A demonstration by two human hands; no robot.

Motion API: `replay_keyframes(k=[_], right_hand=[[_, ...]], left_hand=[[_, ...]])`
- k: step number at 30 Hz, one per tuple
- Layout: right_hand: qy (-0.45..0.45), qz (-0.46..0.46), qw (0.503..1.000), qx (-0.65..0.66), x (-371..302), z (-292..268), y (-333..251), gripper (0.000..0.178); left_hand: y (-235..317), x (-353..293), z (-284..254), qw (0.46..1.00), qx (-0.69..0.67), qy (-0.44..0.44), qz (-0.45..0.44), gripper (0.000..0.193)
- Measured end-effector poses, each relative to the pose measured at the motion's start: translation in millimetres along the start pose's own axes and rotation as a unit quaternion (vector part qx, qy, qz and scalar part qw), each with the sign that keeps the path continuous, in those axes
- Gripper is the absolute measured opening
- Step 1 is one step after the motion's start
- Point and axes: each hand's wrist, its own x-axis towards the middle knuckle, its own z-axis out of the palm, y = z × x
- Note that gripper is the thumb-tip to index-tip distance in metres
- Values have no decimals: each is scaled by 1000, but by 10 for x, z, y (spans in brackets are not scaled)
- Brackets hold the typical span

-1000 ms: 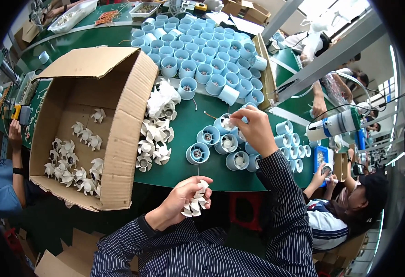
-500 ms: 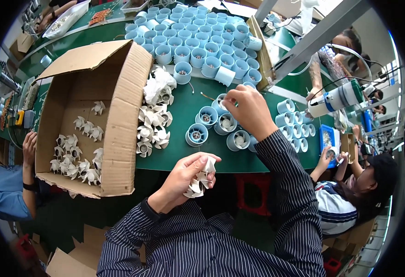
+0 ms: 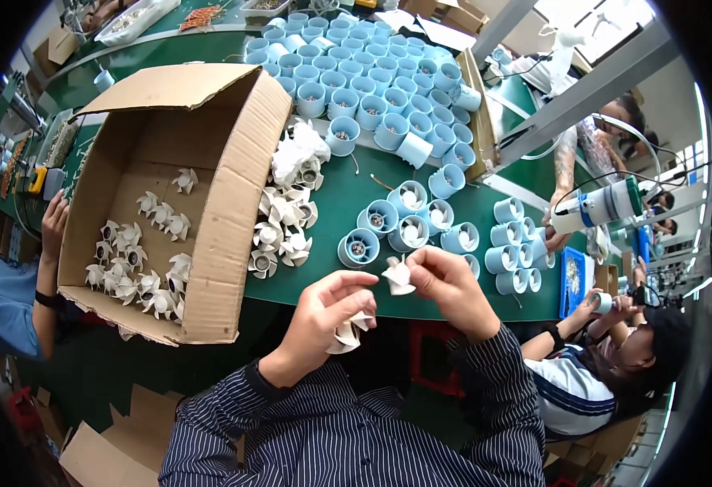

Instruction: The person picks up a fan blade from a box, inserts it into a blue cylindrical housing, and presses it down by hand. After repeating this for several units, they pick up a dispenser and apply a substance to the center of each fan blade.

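My left hand (image 3: 317, 325) is closed around a white fan impeller (image 3: 346, 333), partly hidden by its fingers; I cannot tell whether it holds more than one. Close beside it, my right hand (image 3: 455, 292) pinches another white impeller (image 3: 399, 277) by its edge, just in front of the table edge. Beyond the hands stand light blue round housings. The nearest housing (image 3: 358, 247) and the one behind it (image 3: 377, 217) show bare motor parts inside. Several others, such as this housing (image 3: 410, 233), have white impellers seated in them.
On the left, a cardboard box (image 3: 224, 235) lies open toward me with impellers inside. Beside it is a pile of impellers (image 3: 283, 215). Many blue housings (image 3: 364, 81) fill the table's back. A metal post (image 3: 583, 89) slants at right. Co-workers sit on both sides.
My right hand has come back from the housings toward my left hand and now pinches an impeller. A housing it was over now shows an impeller inside. The view has shifted slightly.
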Motion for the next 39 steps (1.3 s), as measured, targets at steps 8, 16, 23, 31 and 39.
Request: replay_keyframes(k=[8,16,23,31,39], right_hand=[[-4,54,875,482,231,-150,101,15],[151,-65,957,-239,732,-259,12,17],[100,-150,895,-408,896,-268,277,13],[104,-136,882,-440,909,-163,150,13],[84,-173,793,-579,949,-24,84,13]], left_hand=[[-50,-2,-158,942,-305,65,-128,31],[-61,-48,-266,963,-235,29,-129,29],[-30,-133,-312,993,-74,-1,-95,33],[125,-188,-181,998,21,45,-49,45],[155,-174,-27,984,166,63,10,50]])
